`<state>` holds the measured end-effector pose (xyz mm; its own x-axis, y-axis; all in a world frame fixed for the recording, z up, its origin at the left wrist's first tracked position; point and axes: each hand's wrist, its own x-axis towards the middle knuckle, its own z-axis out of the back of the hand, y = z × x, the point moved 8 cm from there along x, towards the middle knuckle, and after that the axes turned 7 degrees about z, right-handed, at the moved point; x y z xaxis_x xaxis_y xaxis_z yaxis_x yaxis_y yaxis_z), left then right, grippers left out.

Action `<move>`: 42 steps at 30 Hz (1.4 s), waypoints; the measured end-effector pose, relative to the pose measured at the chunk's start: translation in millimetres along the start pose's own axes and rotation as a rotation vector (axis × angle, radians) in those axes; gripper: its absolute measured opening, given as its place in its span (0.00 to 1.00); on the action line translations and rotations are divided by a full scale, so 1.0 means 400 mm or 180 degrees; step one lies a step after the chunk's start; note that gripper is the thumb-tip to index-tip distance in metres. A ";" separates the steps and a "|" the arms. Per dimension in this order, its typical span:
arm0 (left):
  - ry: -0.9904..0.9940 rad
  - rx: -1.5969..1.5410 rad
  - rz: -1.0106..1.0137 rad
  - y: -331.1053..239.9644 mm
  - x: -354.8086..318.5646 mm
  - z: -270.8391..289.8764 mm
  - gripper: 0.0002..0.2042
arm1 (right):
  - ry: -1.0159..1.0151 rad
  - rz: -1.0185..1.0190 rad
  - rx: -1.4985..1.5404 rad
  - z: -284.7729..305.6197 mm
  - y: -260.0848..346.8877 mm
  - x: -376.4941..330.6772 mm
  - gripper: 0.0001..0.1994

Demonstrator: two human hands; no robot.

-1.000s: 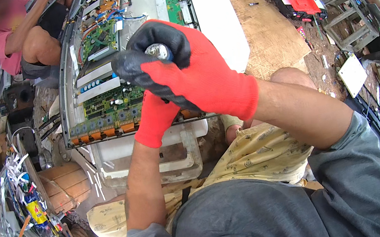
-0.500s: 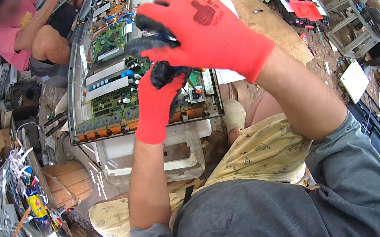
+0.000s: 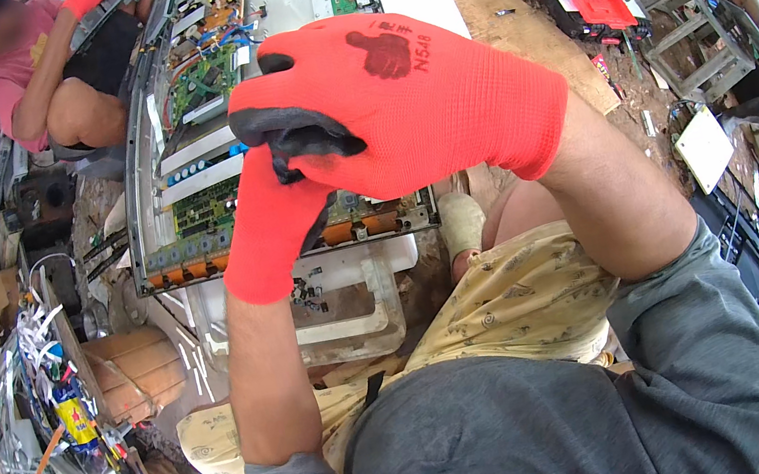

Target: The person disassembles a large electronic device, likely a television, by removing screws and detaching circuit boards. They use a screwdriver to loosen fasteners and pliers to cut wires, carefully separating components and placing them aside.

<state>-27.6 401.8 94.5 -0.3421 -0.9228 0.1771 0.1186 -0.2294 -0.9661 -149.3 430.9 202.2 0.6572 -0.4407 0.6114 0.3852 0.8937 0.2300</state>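
My left hand, in a red glove with dark palm coating, is closed just above the near edge of an opened flat panel chassis. Over its top lies my right hand, in a matching glove, with its fingers curled and touching the left. Whatever the two hands hold between them is hidden by the gloves. Green circuit boards and white strips show in the chassis beside my left hand. Along its near edge runs an orange-brown strip.
A pale frame lies beneath the chassis, with small dark pieces on it. At the far left another person in red gloves holds a long part. A black and red toolbox and wooden rack stand right; a cardboard box sits left.
Both hands have moved left, and the right has closed down over the left. A dark handle-like thing seen earlier in the left hand is covered now. The other person's gloved hand has shifted left.
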 end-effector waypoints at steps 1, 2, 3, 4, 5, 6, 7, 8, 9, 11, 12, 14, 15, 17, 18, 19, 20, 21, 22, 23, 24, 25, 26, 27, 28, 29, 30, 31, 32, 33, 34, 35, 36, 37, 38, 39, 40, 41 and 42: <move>-0.0023 0.0230 -0.0148 -0.006 0.006 0.002 0.16 | -0.0251 0.0064 -0.0098 0.001 -0.004 -0.006 0.19; -0.0060 0.0468 -0.0297 -0.012 0.011 0.006 0.16 | -0.0503 0.0129 -0.0196 0.003 -0.005 -0.012 0.17; -0.0123 0.0703 -0.0445 -0.017 0.014 0.014 0.17 | -0.0660 0.0125 -0.0238 -0.003 -0.004 -0.013 0.18; -0.0228 0.0273 -0.0257 0.003 0.024 0.022 0.16 | -0.0819 0.0123 -0.0278 -0.009 -0.001 -0.011 0.18; -0.0361 0.0315 -0.0295 0.006 0.023 0.024 0.16 | -0.0980 0.0124 -0.0315 -0.008 0.001 -0.010 0.18; -0.0480 0.0344 -0.0332 -0.002 0.027 0.017 0.16 | -0.0904 0.0041 -0.0193 -0.012 -0.009 -0.011 0.20; -0.0626 0.0847 -0.0589 -0.026 0.025 0.001 0.15 | -0.0829 -0.0040 -0.0068 -0.011 -0.020 -0.016 0.22; -0.0622 0.0726 -0.0474 -0.032 0.023 0.002 0.15 | -0.0753 -0.0118 0.0060 -0.013 -0.031 -0.020 0.24; -0.0610 0.0604 -0.0361 -0.045 0.024 -0.003 0.15 | -0.0762 -0.0073 0.0174 -0.006 -0.039 -0.023 0.22; -0.0227 -0.0913 0.0587 -0.036 0.012 -0.027 0.15 | -0.0777 -0.0007 0.0367 0.014 -0.067 -0.031 0.19; -0.0025 -0.0233 0.0578 -0.032 0.022 -0.012 0.17 | -0.0772 0.0046 0.0888 0.011 -0.078 -0.024 0.20; 0.0032 -0.0106 0.0540 -0.027 0.017 -0.006 0.19 | -0.0565 -0.0333 0.1794 0.004 -0.091 -0.045 0.20; 0.0030 -0.0021 0.0528 -0.029 0.013 0.002 0.20 | -0.0454 -0.0497 0.2273 -0.010 -0.093 -0.041 0.20; -0.0353 0.0234 0.0220 -0.041 0.013 0.013 0.24 | -0.0694 -0.0414 0.1977 -0.021 -0.091 -0.035 0.22; -0.0493 0.0663 -0.0004 -0.050 0.024 0.012 0.25 | -0.0711 -0.0341 0.1700 -0.013 -0.075 -0.028 0.22; -0.0631 0.1093 -0.0226 -0.065 0.027 0.009 0.26 | -0.0730 -0.0267 0.1424 -0.007 -0.062 -0.022 0.23; -0.0605 0.0861 0.0067 -0.051 0.018 0.009 0.27 | -0.0675 -0.0301 0.1045 -0.009 -0.073 -0.025 0.23; -0.0494 0.0708 0.0044 -0.052 0.023 0.004 0.26 | -0.0673 -0.0325 0.1094 -0.011 -0.082 -0.030 0.23; -0.0383 0.0555 0.0022 -0.054 0.029 -0.001 0.25 | -0.0672 -0.0348 0.1144 -0.014 -0.089 -0.035 0.22; -0.0274 0.0404 -0.0001 -0.056 0.033 -0.005 0.24 | -0.0671 -0.0370 0.1195 -0.016 -0.096 -0.040 0.22; -0.0158 -0.0045 0.0194 -0.048 0.025 -0.004 0.22 | -0.0682 -0.0441 0.1298 -0.017 -0.103 -0.046 0.21; -0.0003 -0.0128 0.0427 -0.037 0.022 -0.001 0.22 | -0.0694 -0.0506 0.1393 -0.016 -0.111 -0.052 0.21; 0.0152 -0.0211 0.0660 -0.029 0.020 0.004 0.23 | -0.0747 -0.0695 0.1747 -0.013 -0.124 -0.058 0.21; 0.0279 -0.0282 0.0904 -0.022 0.013 0.010 0.23 | -0.0791 -0.0867 0.2131 -0.016 -0.133 -0.058 0.21; 0.0229 0.0205 0.0995 -0.032 0.016 0.014 0.24 | -0.0790 -0.1152 0.2702 -0.020 -0.121 -0.063 0.21; 0.0043 0.0192 0.0681 -0.050 0.020 0.016 0.24 | -0.0738 -0.0848 0.2374 -0.015 -0.106 -0.051 0.22; -0.0142 0.0180 0.0353 -0.070 0.025 0.012 0.24 | -0.0687 -0.0538 0.2033 -0.008 -0.091 -0.038 0.22; -0.0324 0.0169 0.0025 -0.086 0.028 0.012 0.24 | -0.0638 -0.0231 0.1689 -0.004 -0.074 -0.027 0.22; -0.0458 0.0516 -0.0144 -0.086 0.031 0.015 0.25 | -0.1120 -0.0158 0.1228 -0.003 -0.076 -0.036 0.20; -0.0353 0.0441 -0.0044 -0.081 0.032 0.009 0.25 | -0.0926 -0.0260 0.1341 -0.007 -0.079 -0.033 0.21; -0.0248 0.0367 0.0056 -0.076 0.031 0.004 0.25 | -0.0731 -0.0363 0.1452 -0.004 -0.083 -0.031 0.21; -0.0142 0.0293 0.0157 -0.071 0.029 -0.003 0.25 | -0.0536 -0.0465 0.1562 -0.008 -0.086 -0.030 0.22; -0.0114 0.0020 -0.0058 -0.071 0.021 -0.011 0.22 | -0.0601 -0.0376 0.1696 -0.006 -0.091 -0.027 0.23; -0.0017 0.0008 0.0286 -0.046 0.020 -0.010 0.22 | -0.0710 -0.0527 0.2036 -0.010 -0.104 -0.034 0.22; 0.0081 -0.0003 0.0629 -0.020 0.015 0.000 0.21 | -0.0821 -0.0677 0.2375 -0.016 -0.117 -0.043 0.21; 0.0177 -0.0016 0.0973 0.001 0.010 0.001 0.20 | -0.0929 -0.0830 0.2714 -0.024 -0.128 -0.050 0.20; 0.0100 -0.0154 0.0811 -0.019 0.012 -0.002 0.18 | -0.0989 -0.0886 0.2907 -0.033 -0.126 -0.049 0.21; -0.0095 0.0115 0.0641 -0.023 0.015 0.000 0.18 | -0.0923 -0.0668 0.2412 -0.026 -0.113 -0.042 0.20; -0.0299 0.0388 0.0465 -0.027 0.016 0.001 0.19 | -0.0852 -0.0440 0.1920 -0.020 -0.100 -0.034 0.20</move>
<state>-30.6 398.3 106.2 -0.2253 -0.9725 0.0589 0.2744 -0.1214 -0.9539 -168.5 400.6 178.7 0.4147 -0.5878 0.6947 -0.0260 0.7554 0.6547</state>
